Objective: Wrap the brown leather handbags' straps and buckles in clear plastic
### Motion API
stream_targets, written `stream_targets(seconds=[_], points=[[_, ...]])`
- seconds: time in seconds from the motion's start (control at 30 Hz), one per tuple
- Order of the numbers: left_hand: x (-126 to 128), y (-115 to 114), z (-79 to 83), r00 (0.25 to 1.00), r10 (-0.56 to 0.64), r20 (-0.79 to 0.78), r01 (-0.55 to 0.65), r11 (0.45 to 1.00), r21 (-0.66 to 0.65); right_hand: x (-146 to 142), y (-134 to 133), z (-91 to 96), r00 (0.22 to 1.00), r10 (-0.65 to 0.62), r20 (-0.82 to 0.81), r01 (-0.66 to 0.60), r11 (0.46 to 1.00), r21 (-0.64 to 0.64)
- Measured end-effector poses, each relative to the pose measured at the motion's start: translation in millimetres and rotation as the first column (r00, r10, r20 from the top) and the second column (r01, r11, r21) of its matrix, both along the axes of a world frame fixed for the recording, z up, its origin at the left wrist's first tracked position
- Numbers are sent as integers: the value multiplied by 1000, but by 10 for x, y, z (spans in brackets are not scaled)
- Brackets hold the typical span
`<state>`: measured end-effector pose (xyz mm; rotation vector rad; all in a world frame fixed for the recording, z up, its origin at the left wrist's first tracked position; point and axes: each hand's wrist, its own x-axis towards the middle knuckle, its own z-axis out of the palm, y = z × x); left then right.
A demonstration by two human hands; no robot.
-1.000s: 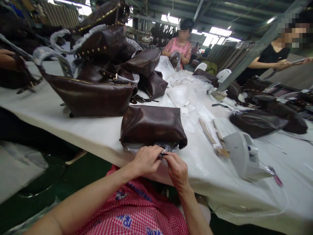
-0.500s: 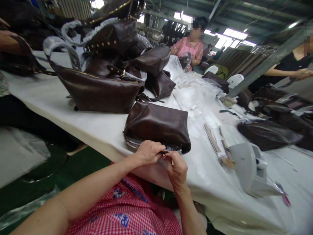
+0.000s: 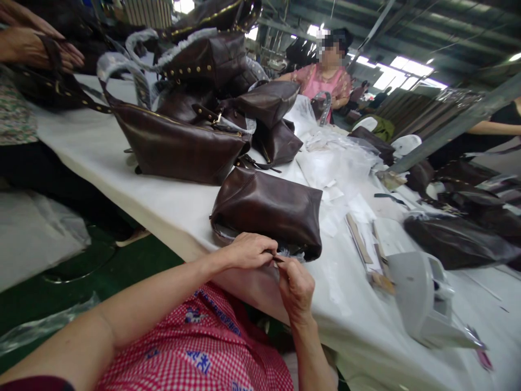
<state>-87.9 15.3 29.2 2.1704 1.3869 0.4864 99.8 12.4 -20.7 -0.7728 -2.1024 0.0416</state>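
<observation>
Head view: left hand (image 3: 251,251) and right hand (image 3: 300,288) pinch a dark strip (image 3: 279,259) by the bag (image 3: 268,209), near the table (image 3: 163,217) edge.

Room lies between the near bag (image 3: 271,209) and the white appliance (image 3: 415,290); heaped bags (image 3: 222,60) block the far left.
</observation>
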Motion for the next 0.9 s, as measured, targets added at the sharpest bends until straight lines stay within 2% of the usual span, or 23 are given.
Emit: stream_targets(seconds=[0.07,0.13,0.3,0.4,0.5,0.77,0.9], points=[[40,17,46,999,36,-15,-37,998,-59,5,-6,34,998,-23,53,21,999,41],[85,19,61,999,47,-21,-48,997,-63,7,-12,85,991,-53,122,42,995,87],[179,-79,-62,988,124,-90,-115,988,104,4,-14,167,979,-95,182,66,985,160],[190,-168,-182,983,106,-149,-65,965,253,7,-9,132,992,-61,107,50,994,100],[177,-213,-258,984,59,-167,-1,944,330,8,-11,84,997,-61,49,58,997,54],[234,-146,-243,981,160,-112,-120,946,301,28,23,13,999,-37,17,36,999,32],[235,-140,-242,984,148,-101,-111,947,302,102,92,-8,986,-76,-151,56,990,-130]])
